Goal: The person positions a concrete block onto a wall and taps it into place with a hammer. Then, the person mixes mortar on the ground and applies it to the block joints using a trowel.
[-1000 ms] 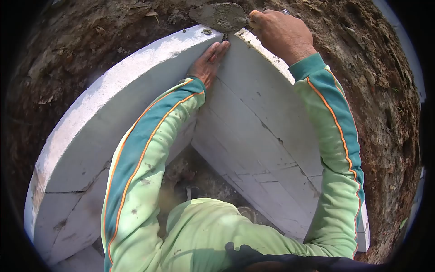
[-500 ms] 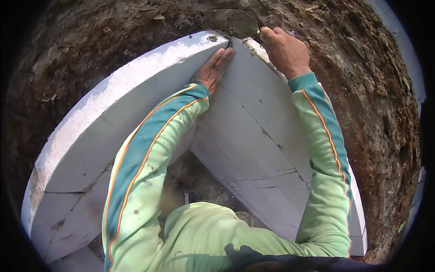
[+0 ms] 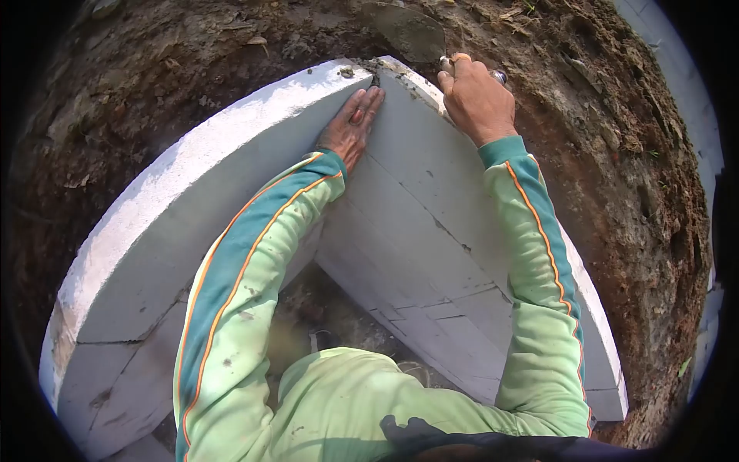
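Observation:
Two pale block walls meet in a corner at the top middle, the left wall (image 3: 192, 165) and the right wall (image 3: 431, 177). My left hand (image 3: 352, 127) lies with its fingers stretched against the inner face of the left wall, just below the corner. My right hand (image 3: 477, 98) is closed round the handle of a trowel, over the outer side of the right wall's top edge. The trowel's grey blade (image 3: 408, 32) extends to the upper left, beyond the corner, over the soil. Bits of mortar (image 3: 346, 72) stick to the wall tops near the corner.
Brown rough soil (image 3: 600, 146) rises around the outside of both walls. Between the walls, dark ground (image 3: 319, 296) shows below my arms. Another pale block surface (image 3: 677, 69) runs along the far right edge.
The trowel blade has moved away from the corner toward the soil beyond it, uncovering the right wall's top end. My left hand stays flat by the corner.

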Motion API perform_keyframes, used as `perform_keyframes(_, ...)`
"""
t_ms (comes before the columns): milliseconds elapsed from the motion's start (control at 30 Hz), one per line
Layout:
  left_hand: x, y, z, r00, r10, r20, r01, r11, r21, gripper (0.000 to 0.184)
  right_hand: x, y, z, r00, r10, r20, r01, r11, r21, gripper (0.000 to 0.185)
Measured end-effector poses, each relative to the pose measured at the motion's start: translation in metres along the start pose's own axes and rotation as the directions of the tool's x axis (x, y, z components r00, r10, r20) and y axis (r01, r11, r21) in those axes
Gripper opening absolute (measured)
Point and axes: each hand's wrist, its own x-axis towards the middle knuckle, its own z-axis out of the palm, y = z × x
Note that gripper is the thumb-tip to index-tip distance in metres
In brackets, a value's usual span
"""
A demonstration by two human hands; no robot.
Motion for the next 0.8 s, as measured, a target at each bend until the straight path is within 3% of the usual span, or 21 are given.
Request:
perform_keyframes(33, -0.001, 0.0, -0.001, 1.0, -0.002, -0.018, 0.002, 1.0, -0.014, 0.055, -0.003, -0.002, 0.002, 0.998, 0.064, -0.008, -0.063, 0.997, 0.039, 0.032)
perform_keyframes(167, -0.005, 0.0, -0.004, 1.0, -0.008, -0.013, 0.007, 0.996, -0.085, 0.057, -0.033, -0.007, 0.007, 0.995, 0.056, -0.088, -0.034, 0.97, 0.239, 0.039)
perform_keyframes(200, -0.005, 0.003, 0.001, 0.999, -0.025, -0.037, 0.021, 0.996, -0.092, 0.057, -0.044, -0.011, 0.007, 0.992, 0.049, -0.112, -0.024, 0.976, 0.218, 0.039)
perform_keyframes(300, -0.004, 0.004, 0.005, 0.997, -0.048, -0.053, 0.039, 0.987, -0.155, 0.056, -0.07, -0.034, 0.008, 0.991, 0.116, 0.066, -0.122, 0.988, 0.09, 0.033)
perform_keyframes(433, -0.002, 0.009, 0.009, 0.982, -0.121, -0.147, 0.078, 0.959, -0.272, 0.058, -0.098, -0.052, 0.06, 0.991, 0.133, -0.016, -0.134, 0.984, -0.12, 0.062)
perform_keyframes(467, -0.002, 0.01, 0.008, 0.978, -0.134, -0.16, 0.099, 0.973, -0.21, 0.062, -0.104, -0.056, 0.07, 0.993, 0.111, -0.032, -0.116, 0.971, -0.208, 0.074)
perform_keyframes(567, -0.001, 0.007, 0.004, 0.991, -0.095, -0.092, 0.069, 0.966, -0.25, 0.067, -0.127, -0.064, 0.069, 0.989, 0.129, 0.071, -0.109, 0.965, -0.237, 0.072)
perform_keyframes(800, 0.0, 0.01, 0.006, 0.984, -0.127, -0.124, 0.096, 0.968, -0.232, 0.062, -0.199, -0.051, 0.048, 0.998, 0.045, 0.041, -0.034, 0.968, -0.249, 0.063)
